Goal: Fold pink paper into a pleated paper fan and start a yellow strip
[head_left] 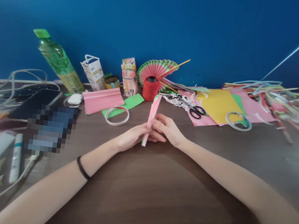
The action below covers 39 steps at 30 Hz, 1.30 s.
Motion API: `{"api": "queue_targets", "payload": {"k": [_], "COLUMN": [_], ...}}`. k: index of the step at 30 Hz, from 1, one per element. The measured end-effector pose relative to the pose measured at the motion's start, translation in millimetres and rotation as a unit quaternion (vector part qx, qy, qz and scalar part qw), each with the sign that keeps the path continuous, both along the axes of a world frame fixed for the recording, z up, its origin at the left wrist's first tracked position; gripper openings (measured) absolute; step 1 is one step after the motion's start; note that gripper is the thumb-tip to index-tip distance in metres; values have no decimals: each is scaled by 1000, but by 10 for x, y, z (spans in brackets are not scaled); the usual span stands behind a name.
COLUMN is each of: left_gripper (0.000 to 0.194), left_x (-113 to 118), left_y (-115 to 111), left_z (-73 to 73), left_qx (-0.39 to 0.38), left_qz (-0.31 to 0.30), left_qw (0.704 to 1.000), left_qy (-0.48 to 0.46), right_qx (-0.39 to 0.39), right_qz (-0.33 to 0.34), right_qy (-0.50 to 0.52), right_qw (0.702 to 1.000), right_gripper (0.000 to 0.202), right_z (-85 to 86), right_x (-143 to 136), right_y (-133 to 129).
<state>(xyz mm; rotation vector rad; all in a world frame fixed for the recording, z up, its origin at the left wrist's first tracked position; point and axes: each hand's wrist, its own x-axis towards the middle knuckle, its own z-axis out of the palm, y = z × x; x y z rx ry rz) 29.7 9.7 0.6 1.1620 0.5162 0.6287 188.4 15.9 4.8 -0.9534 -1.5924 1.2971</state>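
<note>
Our left fingers (142,128) and right fingers (162,127) pinch the folded paper (154,109), nearly closed; uneven pressure could skew its creases.

The folded paper (154,109) is before the spool (150,91) (scissors (191,107) right, bottle (61,63) far left)

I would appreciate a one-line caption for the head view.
Two hands hold folded pink paper near a red spool and scissors.
</note>
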Motion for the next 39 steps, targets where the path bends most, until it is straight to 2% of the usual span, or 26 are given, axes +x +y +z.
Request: {"api": "queue_targets", "payload": {"k": [2,7,14,19,21,22,23,24,25,27,30,31,33,35,37,39], "left_gripper": [29,27,26,37,43,43,39,33,29,27,27,30,30,27,24,23], "left_x": [4,-4,-1,20,13,1,-19,-46,-81,-170,-317,-360,-423,-454,-458,-444], "left_y": [2,4,-33,-70,-72,-65,-51,-29,-1,71,174,197,225,236,246,260], "left_z": [5,18,58,86,138,179,229,285,340,431,474,466,434,407,399,415], "left_qx": [2,12,56,88,118,146,202,273,329,373,409,411,400,392,389,379], "left_qz": [-3,-28,-40,-10,14,27,48,80,128,210,241,236,196,162,150,171], "left_qw": [1000,999,996,989,978,966,940,901,859,771,623,588,563,553,556,580], "left_qy": [4,11,61,117,171,213,273,328,372,470,623,655,696,717,719,701], "right_qx": [-3,-41,-80,-105,-92,-80,-69,-60,-53,-45,-27,-24,-22,-18,-7,12], "right_qz": [12,-32,-38,-56,-78,-89,-99,-105,-108,-100,-82,-77,-74,-77,-80,-92], "right_qy": [18,111,200,220,227,227,225,221,216,196,147,134,119,100,68,32], "right_qw": [1000,993,976,968,966,966,967,968,969,974,985,988,990,992,994,995], "right_gripper": [32,27,23,26,25,24,22,21,21,20,22,23,27,33,37,40], "right_z": [11,-56,-82,-65,-89,-105,-123,-140,-156,-178,-183,-179,-165,-144,-122,-103], "right_x": [-11,-32,-36,-36,-25,-19,-13,-8,-4,2,6,7,7,6,8,14], "right_y": [-6,22,42,49,79,96,112,127,139,153,161,162,162,155,139,119]}}
